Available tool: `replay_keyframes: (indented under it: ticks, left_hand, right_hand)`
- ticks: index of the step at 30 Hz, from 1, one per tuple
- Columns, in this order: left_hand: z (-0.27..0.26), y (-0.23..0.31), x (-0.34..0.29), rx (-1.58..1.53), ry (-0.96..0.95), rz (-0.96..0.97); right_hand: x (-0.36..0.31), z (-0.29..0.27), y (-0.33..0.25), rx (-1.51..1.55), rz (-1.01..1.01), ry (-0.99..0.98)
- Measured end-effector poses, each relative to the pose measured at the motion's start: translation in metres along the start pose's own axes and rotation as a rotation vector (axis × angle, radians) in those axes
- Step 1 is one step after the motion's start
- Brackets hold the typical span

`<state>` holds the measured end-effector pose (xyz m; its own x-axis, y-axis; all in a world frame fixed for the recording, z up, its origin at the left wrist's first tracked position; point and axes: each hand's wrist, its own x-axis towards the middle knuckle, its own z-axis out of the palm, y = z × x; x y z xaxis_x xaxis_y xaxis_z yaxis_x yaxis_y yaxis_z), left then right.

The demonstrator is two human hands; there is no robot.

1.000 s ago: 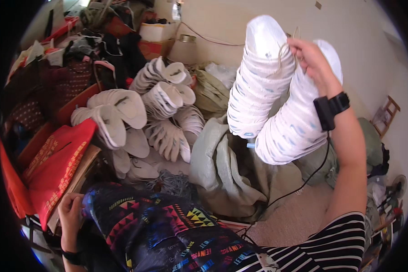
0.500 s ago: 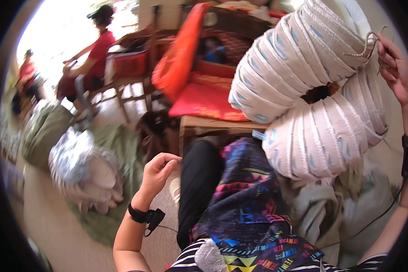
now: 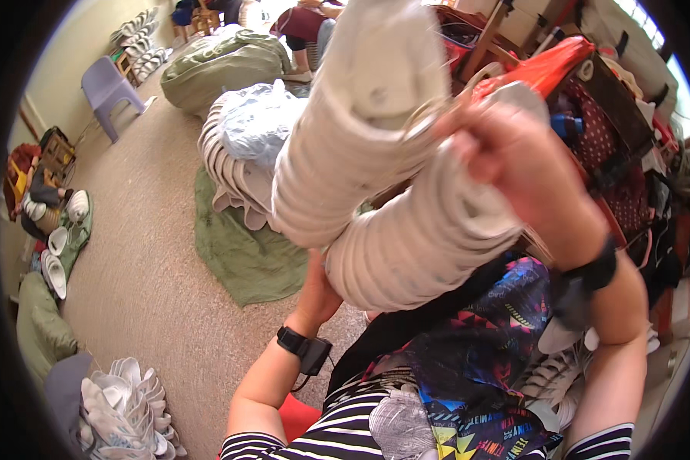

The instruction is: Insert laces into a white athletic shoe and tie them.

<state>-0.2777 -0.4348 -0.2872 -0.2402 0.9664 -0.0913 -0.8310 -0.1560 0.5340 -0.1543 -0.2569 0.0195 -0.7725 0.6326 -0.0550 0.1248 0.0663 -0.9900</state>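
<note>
A large bundle of nested white shoe uppers [image 3: 414, 245], bent into two thick rolls, hangs in front of me, blurred by motion. My right hand [image 3: 491, 142] is closed at its upper end, around the thin tie string [image 3: 425, 115]. Below and to the left, my left hand [image 3: 317, 290] holds the underside of the bundle; most of its fingers are hidden behind the uppers. Behind the rolls, another bundle of uppers [image 3: 226, 161] with a pale plastic bag [image 3: 261, 123] on top stands on a green cloth [image 3: 241, 257].
A large green sack [image 3: 226, 69] lies at the back, near a bending person [image 3: 303, 34]. A purple chair [image 3: 111, 88] stands by the left wall. More uppers [image 3: 126, 406] are piled at the lower left. A red bag [image 3: 544, 65] and cluttered furniture fill the right side.
My view has turned left. The bundle has swung from the right toward the cloth side. My left hand, empty before, is now against its underside; my right hand keeps the string.
</note>
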Motion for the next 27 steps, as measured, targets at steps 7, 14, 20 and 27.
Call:
replay_keyframes:
  ticks: [7,14,20,27]
  left_hand:
    - [-0.105,-0.001,-0.082,0.147,0.430,0.074]
    - [-0.200,0.017,-0.132,0.502,0.855,-0.167]
    - [-0.246,0.007,-0.130,1.513,1.305,-0.342]
    - [-0.151,0.000,-0.040,1.397,0.688,0.083]
  right_hand:
    - [0.021,0.081,0.133,0.016,0.149,-0.317]
    - [0.047,0.042,0.207,-0.144,0.122,-0.244]
    - [0.029,-0.032,0.169,-0.425,0.188,-0.215]
    - [-0.052,-0.108,0.150,-0.667,0.079,-0.075]
